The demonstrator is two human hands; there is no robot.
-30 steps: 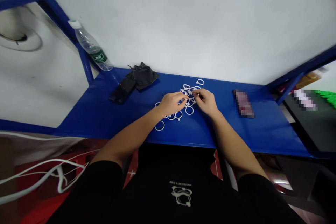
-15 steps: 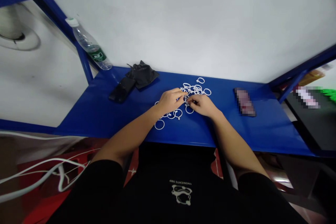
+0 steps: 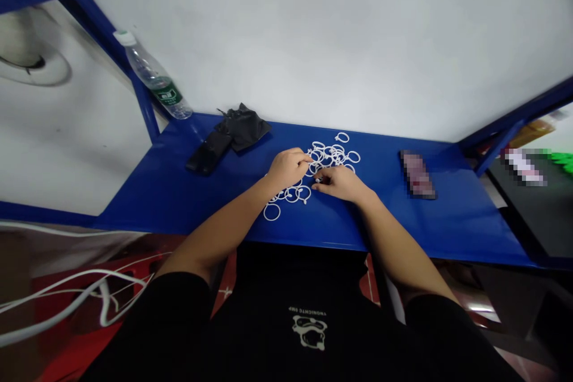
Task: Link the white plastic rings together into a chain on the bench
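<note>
White plastic curtain rings with small eyelets lie on a blue table. One pile of rings [image 3: 331, 156] spreads beyond my hands, and a second group of rings [image 3: 293, 194] lies nearer to me, partly under my left hand. My left hand [image 3: 290, 167] is closed at the pile's left edge, thumb and forefinger together; whatever is between them is hidden. To its right, my right hand [image 3: 338, 182] pinches a curtain ring [image 3: 319, 180], of which only a small white part shows at the fingertips. A single ring [image 3: 271, 212] lies closest to the front edge.
On the blue table [image 3: 179, 191], a black phone-like object [image 3: 208, 154] and a crumpled black pouch [image 3: 244, 126] lie at left. A plastic bottle [image 3: 156, 80] stands behind them. A blurred-out phone-like object [image 3: 417, 174] lies right. White cables [image 3: 89, 277] hang at lower left.
My right hand has moved slightly down and toward me, and its fingers now close around a ring. My left hand has shifted a little left, its fingers curled more tightly.
</note>
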